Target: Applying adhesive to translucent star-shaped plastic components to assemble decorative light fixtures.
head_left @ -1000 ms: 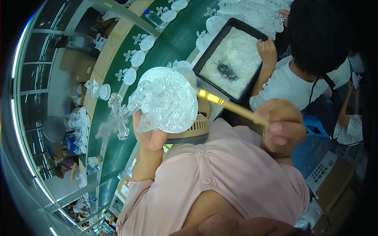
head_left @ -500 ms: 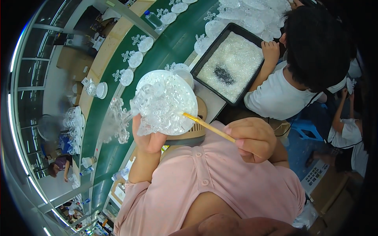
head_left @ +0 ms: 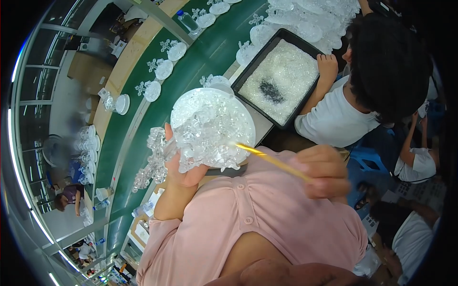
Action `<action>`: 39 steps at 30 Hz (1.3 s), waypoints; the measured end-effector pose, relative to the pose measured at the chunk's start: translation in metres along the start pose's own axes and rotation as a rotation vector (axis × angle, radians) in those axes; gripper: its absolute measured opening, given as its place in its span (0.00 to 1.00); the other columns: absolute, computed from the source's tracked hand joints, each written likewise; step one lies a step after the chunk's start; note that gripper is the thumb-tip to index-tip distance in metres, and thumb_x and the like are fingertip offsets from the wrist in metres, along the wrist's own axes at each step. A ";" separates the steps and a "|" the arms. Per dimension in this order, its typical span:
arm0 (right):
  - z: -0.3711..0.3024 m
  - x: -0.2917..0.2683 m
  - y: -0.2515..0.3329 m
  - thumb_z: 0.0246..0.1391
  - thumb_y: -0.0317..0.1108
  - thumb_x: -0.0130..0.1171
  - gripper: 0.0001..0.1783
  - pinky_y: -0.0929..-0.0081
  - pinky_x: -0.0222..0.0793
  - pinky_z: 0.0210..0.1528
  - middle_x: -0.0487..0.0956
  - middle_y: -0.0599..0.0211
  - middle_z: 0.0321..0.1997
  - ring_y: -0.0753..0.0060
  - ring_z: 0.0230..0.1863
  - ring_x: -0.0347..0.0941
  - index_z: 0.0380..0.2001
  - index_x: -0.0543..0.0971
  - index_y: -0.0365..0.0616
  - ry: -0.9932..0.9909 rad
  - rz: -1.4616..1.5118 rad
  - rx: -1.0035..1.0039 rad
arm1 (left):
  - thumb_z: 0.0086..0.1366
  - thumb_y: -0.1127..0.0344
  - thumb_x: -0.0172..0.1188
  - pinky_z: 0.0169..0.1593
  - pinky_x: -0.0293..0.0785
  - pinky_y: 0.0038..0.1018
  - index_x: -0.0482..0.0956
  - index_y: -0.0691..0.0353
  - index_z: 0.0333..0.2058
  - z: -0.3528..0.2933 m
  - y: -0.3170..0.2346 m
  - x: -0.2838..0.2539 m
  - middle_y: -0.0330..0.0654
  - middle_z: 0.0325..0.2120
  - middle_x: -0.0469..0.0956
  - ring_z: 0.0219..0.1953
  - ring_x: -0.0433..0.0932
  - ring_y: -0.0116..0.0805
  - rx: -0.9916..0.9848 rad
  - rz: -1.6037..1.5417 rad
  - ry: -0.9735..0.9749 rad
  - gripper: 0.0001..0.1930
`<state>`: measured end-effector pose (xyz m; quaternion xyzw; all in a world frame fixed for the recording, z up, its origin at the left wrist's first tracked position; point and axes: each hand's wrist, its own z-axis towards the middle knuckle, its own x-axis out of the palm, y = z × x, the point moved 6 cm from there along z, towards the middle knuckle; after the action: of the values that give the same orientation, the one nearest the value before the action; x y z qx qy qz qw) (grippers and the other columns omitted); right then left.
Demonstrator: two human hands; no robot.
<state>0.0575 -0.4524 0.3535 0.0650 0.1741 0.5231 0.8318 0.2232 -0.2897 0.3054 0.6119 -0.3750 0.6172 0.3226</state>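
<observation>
My left hand holds up a clear plastic ornament with a cross-shaped top and a round white base strewn with glittering bits. The base faces me, and the cross part sticks out to the left past my fingers. In my right hand, slightly blurred, a thin paintbrush with a gold ferrule is pinched. Its tip reaches the right part of the ornament's clear figures; whether it touches them I cannot tell.
Beyond the ornament, a black tray holds white glittery granules with a dark patch. A co-worker in white rests a hand on its rim. Similar ornaments line a green conveyor belt, and more are heaped at the back. A water bottle stands there too.
My left hand has tilted and turned the ornament, so its base has moved right and its cross part swings lower. My right hand with the paintbrush has shifted right.
</observation>
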 end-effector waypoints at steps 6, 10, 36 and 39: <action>-0.022 -0.018 -0.032 0.61 0.39 0.36 0.16 0.64 0.73 0.37 0.73 0.42 0.42 0.54 0.35 0.75 0.43 0.63 0.37 -0.605 0.311 0.478 | 0.60 0.38 0.38 0.61 0.48 0.45 0.54 0.51 0.59 -0.003 -0.006 -0.006 0.43 0.58 0.58 0.59 0.56 0.45 0.095 0.135 -0.004 0.34; -0.003 0.033 -0.064 0.57 0.26 0.41 0.17 0.69 0.59 0.57 0.68 0.46 0.51 0.63 0.53 0.66 0.49 0.59 0.33 -0.408 0.508 0.760 | 0.60 0.38 0.38 0.61 0.48 0.43 0.54 0.52 0.59 -0.005 -0.011 -0.013 0.43 0.58 0.57 0.59 0.55 0.44 0.150 0.314 -0.271 0.34; -0.015 0.073 -0.081 0.47 0.24 0.57 0.29 0.77 0.62 0.51 0.69 0.66 0.48 0.79 0.49 0.65 0.53 0.60 0.35 -0.253 0.883 1.172 | 0.58 0.33 0.36 0.56 0.60 0.44 0.53 0.59 0.59 -0.006 0.000 0.004 0.49 0.56 0.59 0.56 0.60 0.46 0.259 0.412 0.052 0.40; -0.015 0.072 -0.079 0.47 0.23 0.56 0.29 0.76 0.60 0.53 0.68 0.64 0.49 0.77 0.51 0.64 0.53 0.59 0.35 -0.253 0.971 1.189 | 0.59 0.35 0.37 0.57 0.57 0.44 0.54 0.59 0.58 -0.008 -0.002 -0.001 0.49 0.56 0.59 0.57 0.60 0.46 0.227 0.349 0.023 0.37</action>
<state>0.1473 -0.4240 0.3007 0.6282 0.2811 0.6362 0.3487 0.2207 -0.2820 0.3051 0.5630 -0.3996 0.7089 0.1442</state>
